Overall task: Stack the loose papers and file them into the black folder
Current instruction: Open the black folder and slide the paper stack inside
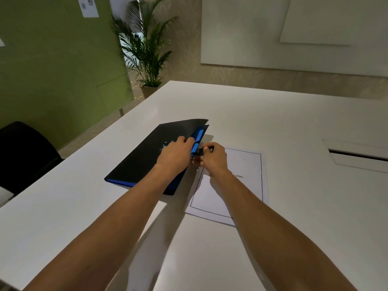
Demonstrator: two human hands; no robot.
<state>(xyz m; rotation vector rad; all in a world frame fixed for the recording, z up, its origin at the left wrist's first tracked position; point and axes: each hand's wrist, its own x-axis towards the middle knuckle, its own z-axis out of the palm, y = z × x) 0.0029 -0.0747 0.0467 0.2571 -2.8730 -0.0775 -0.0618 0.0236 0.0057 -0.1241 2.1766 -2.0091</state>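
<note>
A black folder [147,156] with blue inner edging lies on the white table [273,122], left of centre, its cover slightly raised along the right edge. My left hand [176,154] rests on the cover with its fingers curled over that raised edge. My right hand [212,158] pinches the folder's black strap with a snap button, right beside the folder's edge. A white printed paper [247,185] with a black border lies flat on the table under my right wrist, just right of the folder.
A black chair [25,152] stands at the table's left side. A cable hatch [357,156] is set into the table at the far right. A potted palm [147,49] stands beyond the far left corner, by a green wall.
</note>
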